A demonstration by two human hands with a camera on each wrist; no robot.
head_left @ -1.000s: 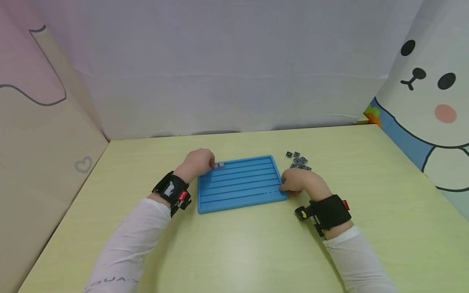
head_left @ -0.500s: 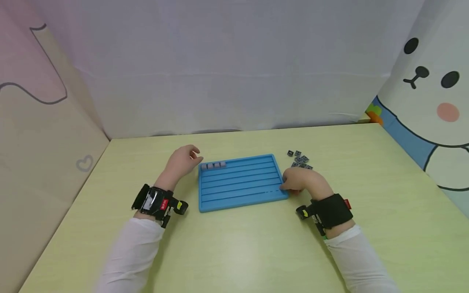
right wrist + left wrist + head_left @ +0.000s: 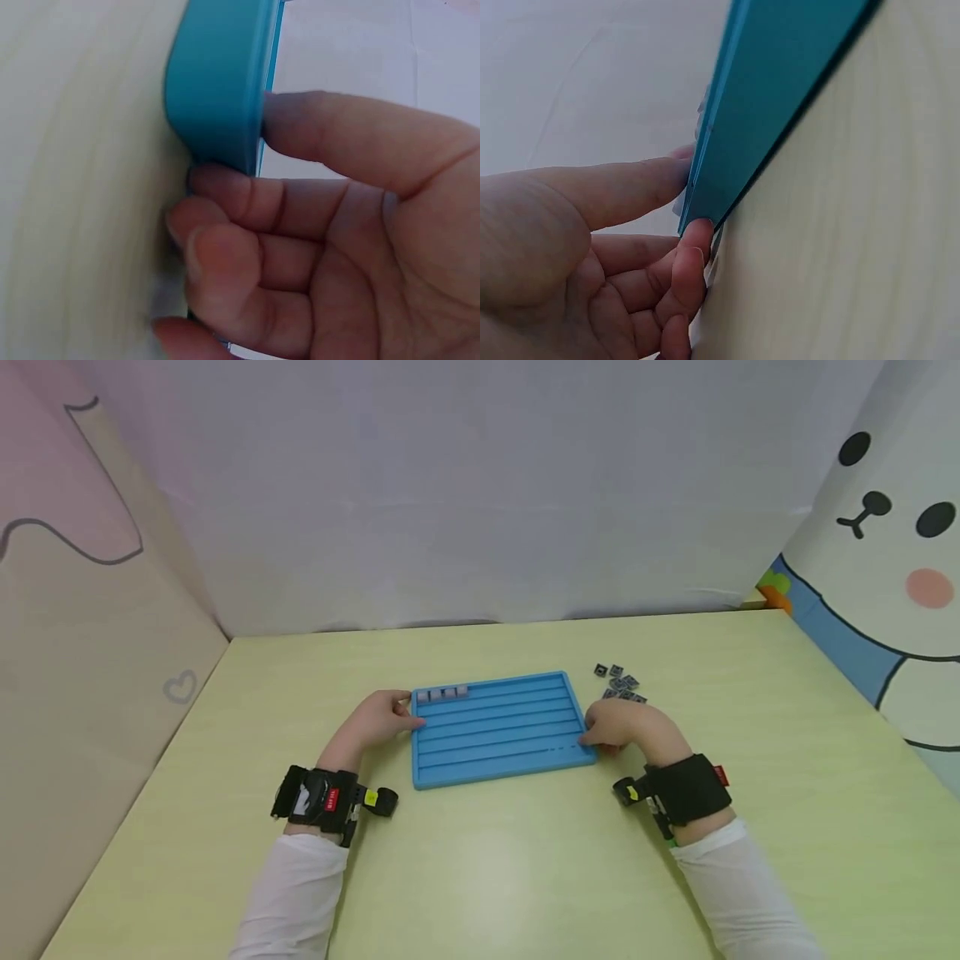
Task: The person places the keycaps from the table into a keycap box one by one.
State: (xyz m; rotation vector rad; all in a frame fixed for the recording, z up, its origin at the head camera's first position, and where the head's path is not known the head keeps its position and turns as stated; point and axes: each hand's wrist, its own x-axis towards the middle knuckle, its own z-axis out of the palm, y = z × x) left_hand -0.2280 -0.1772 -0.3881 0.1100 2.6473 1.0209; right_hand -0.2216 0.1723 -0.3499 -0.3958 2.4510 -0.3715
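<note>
A blue rectangular tray with raised ridges lies on the table. My left hand holds its left edge; in the left wrist view the thumb is on top of the rim and the curled fingers touch the side and underside of the tray. At the right edge, my right hand pinches the rim, with the thumb over it and fingers curled below the tray in the right wrist view. Several small greyish tiles stand in a row in the tray's top left groove.
Several loose dark square tiles lie on the table beyond my right hand. A pale cloth wall closes the back, with printed panels at both sides. Each wrist wears a black camera strap.
My left hand has come away from the tile row, leaving several tiles uncovered, and has moved down to the tray's left edge. The right hand stays at the right edge.
</note>
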